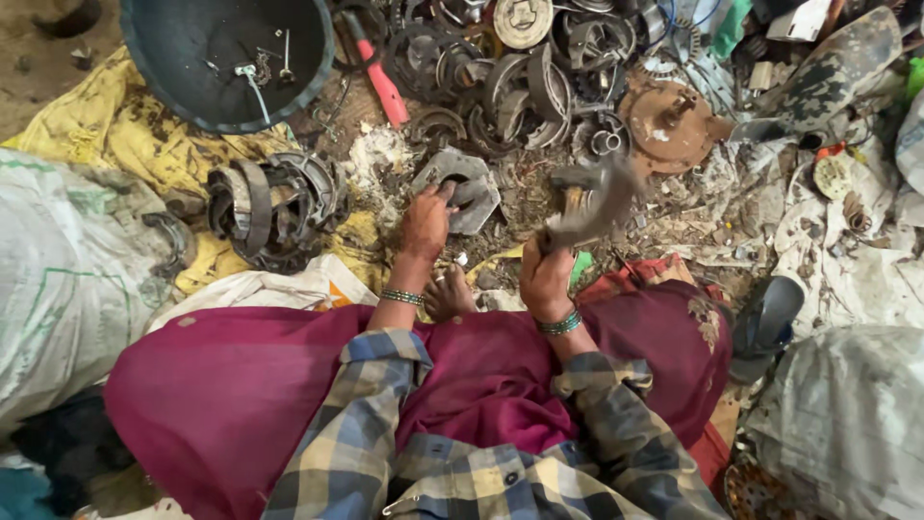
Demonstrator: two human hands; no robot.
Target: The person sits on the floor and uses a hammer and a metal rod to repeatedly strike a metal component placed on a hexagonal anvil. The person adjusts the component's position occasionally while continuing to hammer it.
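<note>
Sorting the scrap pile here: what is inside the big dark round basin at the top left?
Inside the dark basin lie a few small metal bits, one like a bolt, and a pale wire. Its upper part is out of frame, so anything there is unseen.
</note>
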